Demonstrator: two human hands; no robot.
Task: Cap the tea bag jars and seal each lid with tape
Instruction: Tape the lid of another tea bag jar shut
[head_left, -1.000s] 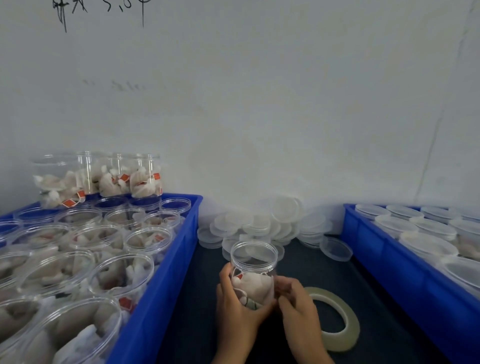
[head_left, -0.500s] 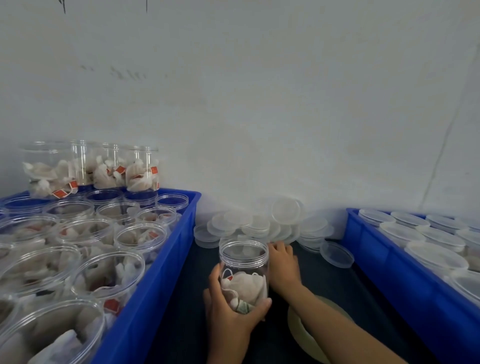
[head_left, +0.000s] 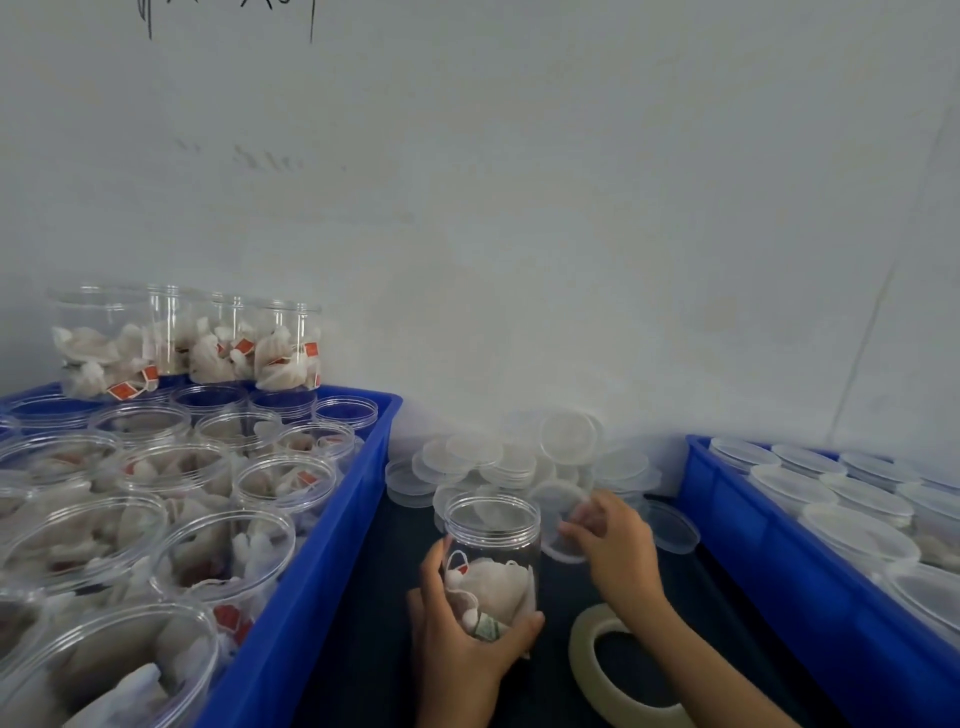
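Fingers (head_left: 431, 566) of the left hand (head_left: 462, 649) wrap the open jar (head_left: 491, 561), thumb on its near side, tea bags (head_left: 493, 587) showing between them. Just right of that grip, the right hand (head_left: 613, 545) pinches a clear lid (head_left: 558, 519) by its edge, level with the jar's rim. Best play, I'd say: hold the lid flat, centre it over the mouth, then turn. The tape roll (head_left: 587, 649) waits below the right wrist.

A single head-worn wide-angle view looked forward and down from close above the dark counter (head_left: 363, 649), facing a white wall (head_left: 519, 234) that filled the upper half. The left hand (head_left: 462, 644) and right hand (head_left: 618, 545) sat low, near the bottom edge, between blue crates (head_left: 322, 561) at either side.
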